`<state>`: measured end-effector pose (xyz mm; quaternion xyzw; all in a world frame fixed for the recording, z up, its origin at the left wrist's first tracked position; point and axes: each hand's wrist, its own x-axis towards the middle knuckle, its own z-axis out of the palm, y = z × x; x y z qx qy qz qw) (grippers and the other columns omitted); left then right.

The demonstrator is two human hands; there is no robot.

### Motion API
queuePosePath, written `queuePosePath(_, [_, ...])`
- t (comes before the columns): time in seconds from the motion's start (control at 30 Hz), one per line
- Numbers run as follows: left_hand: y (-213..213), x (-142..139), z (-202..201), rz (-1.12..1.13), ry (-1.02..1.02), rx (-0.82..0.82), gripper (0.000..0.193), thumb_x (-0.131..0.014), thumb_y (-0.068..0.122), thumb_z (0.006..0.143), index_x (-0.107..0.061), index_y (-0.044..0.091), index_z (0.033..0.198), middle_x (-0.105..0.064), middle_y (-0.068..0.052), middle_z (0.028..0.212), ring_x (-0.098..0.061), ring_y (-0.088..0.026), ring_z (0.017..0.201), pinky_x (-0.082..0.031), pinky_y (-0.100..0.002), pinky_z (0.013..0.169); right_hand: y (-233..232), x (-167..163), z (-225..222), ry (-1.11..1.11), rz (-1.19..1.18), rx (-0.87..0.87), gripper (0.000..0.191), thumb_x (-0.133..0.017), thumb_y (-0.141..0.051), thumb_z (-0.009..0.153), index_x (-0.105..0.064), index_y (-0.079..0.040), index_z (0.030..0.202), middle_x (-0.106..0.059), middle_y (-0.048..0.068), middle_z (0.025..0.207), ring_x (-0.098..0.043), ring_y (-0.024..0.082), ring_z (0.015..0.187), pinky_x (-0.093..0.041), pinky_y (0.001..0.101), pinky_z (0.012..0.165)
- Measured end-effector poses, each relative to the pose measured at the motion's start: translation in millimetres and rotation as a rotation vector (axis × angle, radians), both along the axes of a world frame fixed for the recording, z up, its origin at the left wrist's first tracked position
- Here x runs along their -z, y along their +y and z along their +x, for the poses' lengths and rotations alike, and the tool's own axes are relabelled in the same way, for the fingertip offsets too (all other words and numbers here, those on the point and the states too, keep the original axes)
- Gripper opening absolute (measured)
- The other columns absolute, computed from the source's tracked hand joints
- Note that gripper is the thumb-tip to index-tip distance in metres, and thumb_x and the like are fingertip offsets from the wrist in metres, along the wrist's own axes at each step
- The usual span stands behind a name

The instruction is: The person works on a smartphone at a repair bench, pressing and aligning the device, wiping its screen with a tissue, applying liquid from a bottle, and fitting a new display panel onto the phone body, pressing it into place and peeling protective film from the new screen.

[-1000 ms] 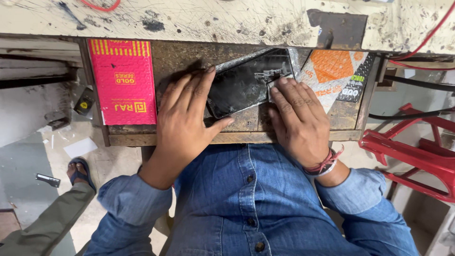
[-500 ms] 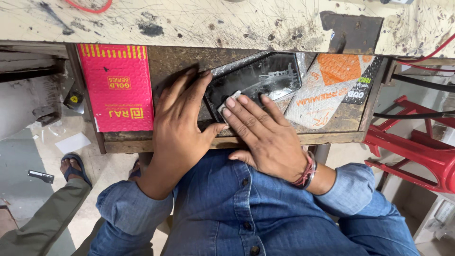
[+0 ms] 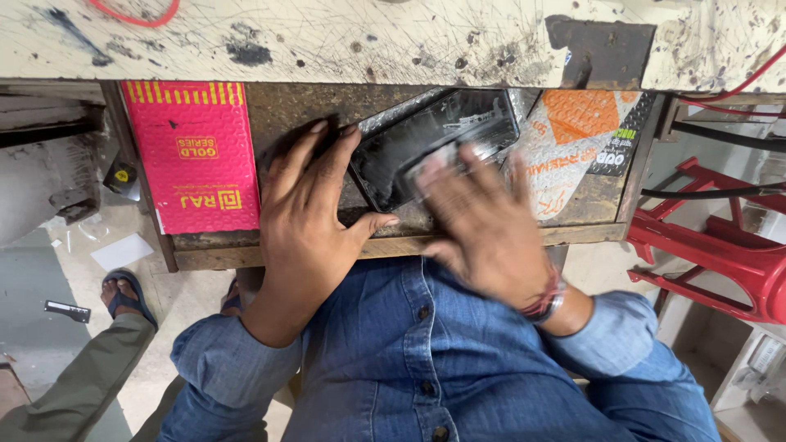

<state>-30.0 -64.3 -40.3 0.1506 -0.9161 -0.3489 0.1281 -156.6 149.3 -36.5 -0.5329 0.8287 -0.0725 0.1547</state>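
Both hands lie flat and released in the shelf (image 3: 246, 245) under the desk (image 3: 327, 41). The left hand (image 3: 307, 205) rests beside a dark phone (image 3: 434, 139) at the shelf's middle. The blurred right hand (image 3: 483, 221) covers the phone's near edge.

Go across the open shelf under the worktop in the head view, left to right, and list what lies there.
Pink bubble-wrap packet → left hand → black flat panel → right hand, blurred → white and orange packet → red plastic stool beyond the shelf.
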Motion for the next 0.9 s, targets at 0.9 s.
queuePosePath(0.9, [0,2,-2,-0.053,-0.026,0.009,0.092,-0.09,0.041,0.072,-0.053,0.003,0.147,-0.062,-0.017,0.139,-0.048,-0.034,0.142,-0.037,-0.05,0.117,-7,7,2,-0.001,-0.128,0.056,0.08,-0.046,-0.065,0.098,-0.047,-0.012,0.157,-0.048,0.01,0.162,-0.03,0.039,0.156,-0.006,0.0665,0.125])
